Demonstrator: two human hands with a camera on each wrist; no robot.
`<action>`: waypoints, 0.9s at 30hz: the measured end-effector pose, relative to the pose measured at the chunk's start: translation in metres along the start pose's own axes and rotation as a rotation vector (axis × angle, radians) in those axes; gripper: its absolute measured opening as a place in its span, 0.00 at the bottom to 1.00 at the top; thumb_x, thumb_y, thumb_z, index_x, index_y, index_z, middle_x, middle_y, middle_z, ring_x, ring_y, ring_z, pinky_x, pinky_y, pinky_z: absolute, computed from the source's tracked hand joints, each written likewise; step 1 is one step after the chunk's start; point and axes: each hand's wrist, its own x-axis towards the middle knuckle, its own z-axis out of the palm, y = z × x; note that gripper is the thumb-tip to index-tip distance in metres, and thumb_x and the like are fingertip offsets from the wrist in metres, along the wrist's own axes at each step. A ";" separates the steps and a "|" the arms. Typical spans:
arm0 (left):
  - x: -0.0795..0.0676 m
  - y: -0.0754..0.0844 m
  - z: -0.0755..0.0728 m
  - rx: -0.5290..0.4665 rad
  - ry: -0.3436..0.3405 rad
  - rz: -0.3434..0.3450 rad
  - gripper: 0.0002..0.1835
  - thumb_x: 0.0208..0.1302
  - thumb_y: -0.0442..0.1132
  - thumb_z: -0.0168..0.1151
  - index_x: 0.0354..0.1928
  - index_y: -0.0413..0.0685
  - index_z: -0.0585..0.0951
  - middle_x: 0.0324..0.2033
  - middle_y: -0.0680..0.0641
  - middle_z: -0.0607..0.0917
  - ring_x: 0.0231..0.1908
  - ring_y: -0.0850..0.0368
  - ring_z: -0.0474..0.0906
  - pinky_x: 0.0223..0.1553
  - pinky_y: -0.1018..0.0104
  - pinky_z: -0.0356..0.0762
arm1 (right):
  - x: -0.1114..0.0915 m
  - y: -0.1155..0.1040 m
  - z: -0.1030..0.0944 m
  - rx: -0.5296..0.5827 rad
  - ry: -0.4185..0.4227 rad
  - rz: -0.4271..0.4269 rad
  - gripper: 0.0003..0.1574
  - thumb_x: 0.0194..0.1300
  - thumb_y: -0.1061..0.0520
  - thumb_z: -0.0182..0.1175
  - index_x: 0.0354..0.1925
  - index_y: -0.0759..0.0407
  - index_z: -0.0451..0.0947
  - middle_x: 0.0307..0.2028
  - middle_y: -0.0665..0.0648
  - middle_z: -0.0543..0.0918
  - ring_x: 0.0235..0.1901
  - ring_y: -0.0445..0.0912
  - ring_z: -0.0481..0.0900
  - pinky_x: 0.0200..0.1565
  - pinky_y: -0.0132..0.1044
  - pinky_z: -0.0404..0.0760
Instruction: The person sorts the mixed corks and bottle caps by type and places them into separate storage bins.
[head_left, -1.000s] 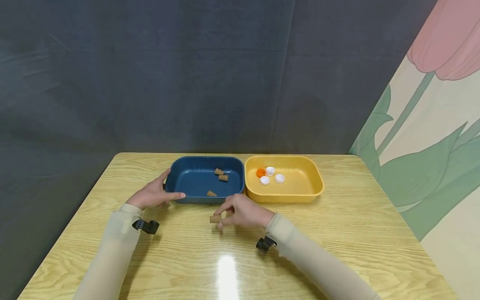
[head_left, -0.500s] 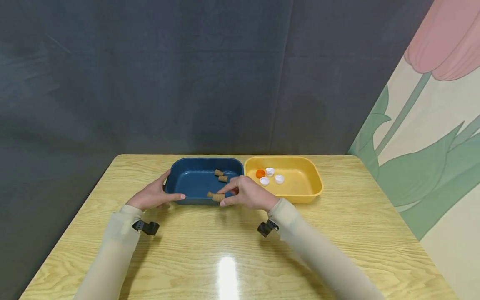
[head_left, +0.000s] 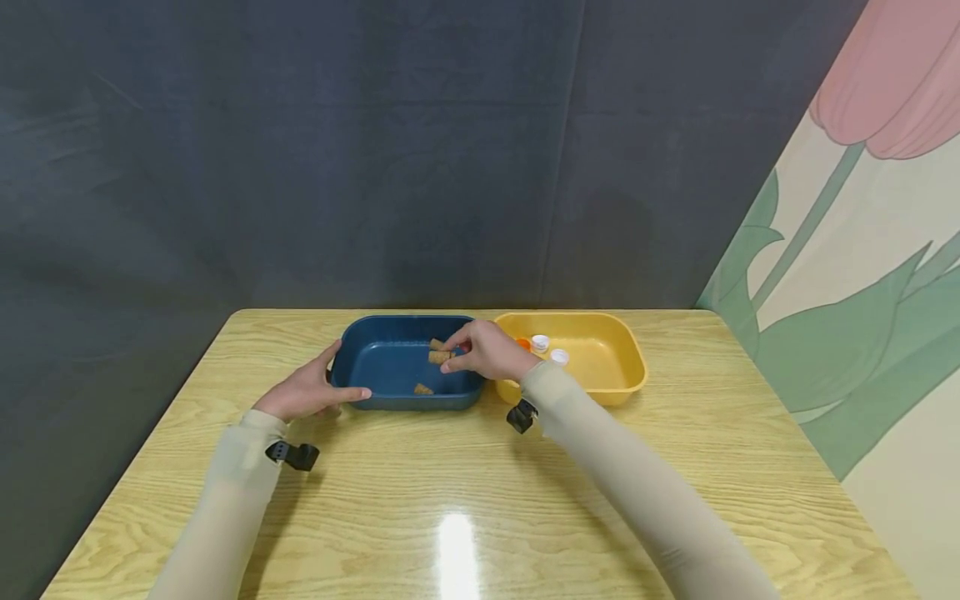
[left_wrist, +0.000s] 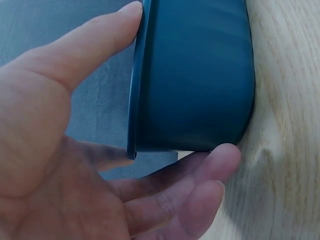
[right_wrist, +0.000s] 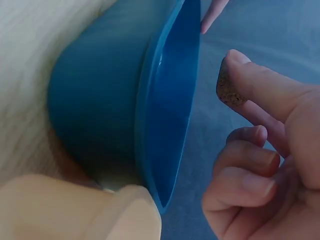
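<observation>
My right hand [head_left: 491, 350] is over the right part of a blue plastic tub [head_left: 408, 403], pinching a cork [right_wrist: 227, 91] between thumb and index finger. In the right wrist view that cork stands clear of the tub's rim. Lower in the tub lie other corks: one near the front wall [head_left: 423, 389], another [head_left: 437, 343] partly hidden behind the held one. My left hand [head_left: 303, 392] grips the tub's left end. Its thumb presses the rim, and the fingers reach round the outer wall [left_wrist: 195, 85] in the left wrist view.
Close to the right of the blue tub stands a yellow tub [head_left: 633, 367]. White caps [head_left: 559, 357] and an orange cap [head_left: 523, 343] lie in it, partly covered by my right hand. Both tubs stand near the back edge of the wooden table [head_left: 375, 508], before a dark curtain.
With the cork pinched, my right hand has risen from the table in front, passed over the blue tub's front rim and moved farther in. The left hand has stayed at the tub's end.
</observation>
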 end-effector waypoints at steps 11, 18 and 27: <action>0.001 -0.002 0.001 0.022 0.007 -0.014 0.66 0.59 0.60 0.71 0.80 0.51 0.31 0.17 0.52 0.70 0.17 0.57 0.65 0.22 0.64 0.63 | 0.031 0.015 -0.001 -0.074 0.028 0.127 0.15 0.62 0.56 0.72 0.47 0.59 0.89 0.44 0.55 0.87 0.34 0.45 0.76 0.35 0.34 0.77; 0.002 -0.001 0.001 0.018 -0.001 -0.001 0.65 0.60 0.59 0.70 0.80 0.50 0.31 0.15 0.51 0.70 0.17 0.57 0.66 0.23 0.63 0.64 | 0.043 0.021 0.000 -0.150 0.035 0.190 0.15 0.61 0.54 0.73 0.46 0.58 0.89 0.45 0.56 0.88 0.35 0.46 0.78 0.40 0.36 0.80; 0.000 -0.001 0.000 0.022 0.008 -0.001 0.66 0.59 0.60 0.71 0.80 0.49 0.31 0.19 0.48 0.73 0.21 0.53 0.71 0.29 0.61 0.67 | 0.054 0.019 0.002 -0.184 0.013 0.252 0.18 0.62 0.52 0.72 0.48 0.59 0.88 0.51 0.56 0.86 0.48 0.49 0.81 0.48 0.39 0.82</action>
